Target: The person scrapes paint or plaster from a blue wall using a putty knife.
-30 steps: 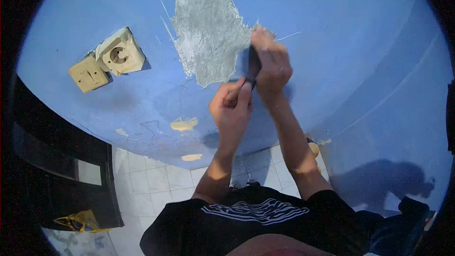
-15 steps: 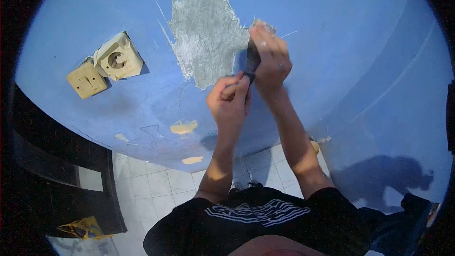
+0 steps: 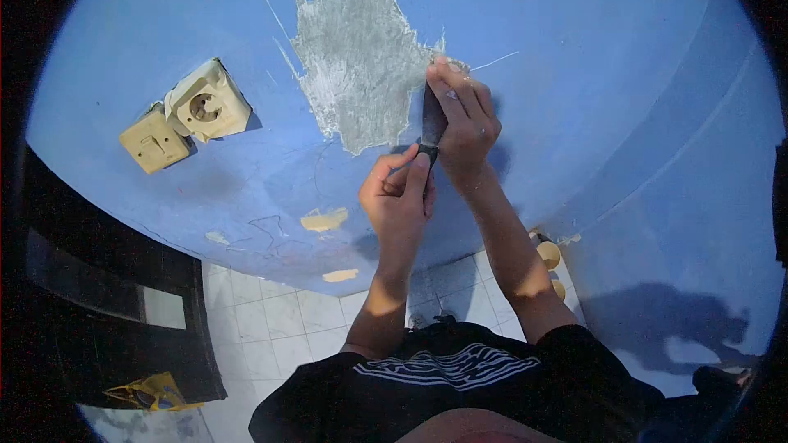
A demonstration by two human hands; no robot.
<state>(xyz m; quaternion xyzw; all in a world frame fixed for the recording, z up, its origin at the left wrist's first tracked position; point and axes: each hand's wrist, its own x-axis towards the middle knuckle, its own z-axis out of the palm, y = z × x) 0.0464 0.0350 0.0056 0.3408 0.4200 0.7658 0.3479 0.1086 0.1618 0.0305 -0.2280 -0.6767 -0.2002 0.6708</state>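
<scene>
A putty knife with a dark blade and black handle is held against the blue wall. My left hand is closed around its handle from below. The fingers of my right hand are together and press along the blade near its upper end, hiding part of it. Just left of the blade lies a large bare grey patch with ragged edges and whitish smears. The blade's tip meets the paint at the patch's right edge, mostly behind my fingers.
A yellowed wall socket and a switch stick out at the left. Lower down are cream spots of missing paint. White floor tiles, dark furniture and a yellow bag lie below.
Both hands and the putty knife have shifted slightly down the wall. More bare, scraped surface shows above my right fingertips. The grip looks the same.
</scene>
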